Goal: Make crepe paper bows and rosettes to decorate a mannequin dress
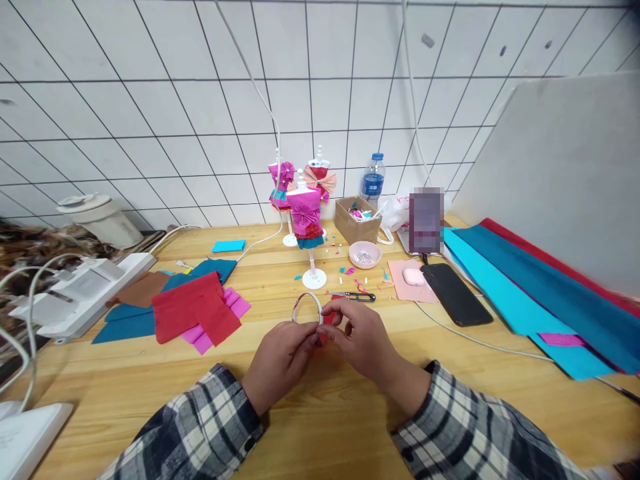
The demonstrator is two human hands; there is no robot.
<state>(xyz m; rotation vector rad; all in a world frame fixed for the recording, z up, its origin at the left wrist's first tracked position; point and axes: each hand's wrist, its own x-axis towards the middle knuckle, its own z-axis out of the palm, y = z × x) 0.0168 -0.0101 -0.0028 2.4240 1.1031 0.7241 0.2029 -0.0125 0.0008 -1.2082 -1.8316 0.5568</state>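
Observation:
A thin white ring that looks like a roll of tape (pixel 296 308) stands upright between my hands. My left hand (pixel 283 360) is closed, pinching the ring's lower part between thumb and fingers. My right hand (pixel 367 339) is bent in a pinch at the ring's right side, its index finger and thumb touching the edge. A piece of red crepe paper (pixel 329 319) shows behind the fingertips, partly hidden. Just beyond my right hand lies a pair of black thread snips (pixel 364 297). Past the ring, a small dress form (pixel 306 208) wears a pink paper dress.
Crepe paper pieces (pixel 193 307) lie left of my hands, near a white power strip (pixel 95 300). Right are a black phone (pixel 456 295), an earbud case (pixel 413 277) and long paper sheets (pixel 505 287). A pink bowl (pixel 365 264), cardboard box (pixel 356 230) and water bottle (pixel 373 179) stand behind.

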